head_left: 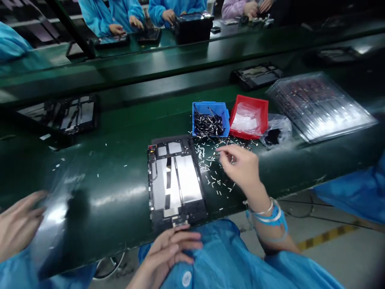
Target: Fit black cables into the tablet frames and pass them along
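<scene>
An opened tablet (191,176), its silvery battery and circuit parts bare, lies on the green bench. By its near edge my left hand (173,253) rests with its fingers stretched out and holds nothing. Right of the tablet, my right hand (242,164) is raised with thumb and forefinger pinched together. Whatever is between those fingertips is too small to make out. Below it, many small white strips (212,180) are scattered over the bench. A blue bin (224,105) full of small dark strip-like parts stands behind them, beside a red bin (264,116) with clear plastic bags in it.
At the left, a co-worker's hand (22,222) is near clear plastic film. Stacked clear trays (325,104) and a plastic bag (281,128) lie on the right. More opened tablets (80,114) sit farther back. People in blue work across the bench near a black box (194,30).
</scene>
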`<state>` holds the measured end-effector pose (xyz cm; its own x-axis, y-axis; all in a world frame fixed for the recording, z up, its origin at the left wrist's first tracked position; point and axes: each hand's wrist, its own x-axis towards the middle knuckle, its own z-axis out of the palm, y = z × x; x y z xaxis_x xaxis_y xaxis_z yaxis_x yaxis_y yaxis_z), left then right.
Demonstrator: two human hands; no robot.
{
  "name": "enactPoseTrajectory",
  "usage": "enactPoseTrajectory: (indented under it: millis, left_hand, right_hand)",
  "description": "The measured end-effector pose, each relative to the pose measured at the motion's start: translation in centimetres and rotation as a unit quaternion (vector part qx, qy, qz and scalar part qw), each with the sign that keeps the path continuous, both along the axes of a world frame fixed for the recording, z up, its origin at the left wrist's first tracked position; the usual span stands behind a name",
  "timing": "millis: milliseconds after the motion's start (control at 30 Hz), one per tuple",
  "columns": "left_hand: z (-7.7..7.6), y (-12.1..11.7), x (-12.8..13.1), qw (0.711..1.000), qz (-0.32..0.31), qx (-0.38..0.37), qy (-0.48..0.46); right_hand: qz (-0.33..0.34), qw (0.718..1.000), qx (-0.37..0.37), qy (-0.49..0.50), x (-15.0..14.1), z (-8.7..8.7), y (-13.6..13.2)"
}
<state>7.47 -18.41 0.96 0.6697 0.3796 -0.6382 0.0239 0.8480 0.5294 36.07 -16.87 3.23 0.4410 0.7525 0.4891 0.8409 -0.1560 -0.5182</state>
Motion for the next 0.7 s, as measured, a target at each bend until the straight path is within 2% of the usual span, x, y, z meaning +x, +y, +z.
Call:
enactPoseTrajectory:
  millis: [33,100,133,200,300,367,533,600,700]
  left_hand:
    - [0.2,0.1,0.0,0.997,-0.065,-0.006,-0.028]
    - [0.6,0.8,-0.1,0.983,-0.168,0.029,-0.073]
    - [0.9,1.4,-0.1,0.974,-0.199,0.065,-0.092]
    - [1.5,3.2,0.0,0.957,-0.22,0.157,-0.108]
    - [2.7,6.4,0.4,0.931,-0.199,0.295,-0.08]
    - [3.3,8.4,0.8,0.921,-0.169,0.347,-0.044]
    - [3.8,11.5,2.3,0.929,-0.098,0.358,-0.004]
    - [3.5,12.1,2.8,0.93,-0.084,0.357,-0.012]
    - [3.0,12.6,3.4,0.929,-0.076,0.362,-0.023]
  right_hand:
    - [-0.021,1.0,-0.012,-0.008,1.2,0.1,0.2]
    - [-0.054,0.997,-0.023,-0.042,3.5,0.4,1.1]
    - [-0.06,0.996,-0.031,-0.061,4.5,0.5,1.7]
    - [-0.065,0.992,-0.054,-0.096,6.1,0.8,3.1]
    - [-0.057,0.987,-0.105,-0.111,6.9,1.3,5.2]
    - [-0.048,0.982,-0.145,-0.108,6.7,1.6,6.6]
    - [-0.032,0.965,-0.23,-0.12,5.6,2.0,8.9]
    - [-0.044,0.972,-0.206,-0.101,5.6,2.4,8.7]
    - [-0.069,0.989,-0.128,-0.005,5.7,3.2,7.2]
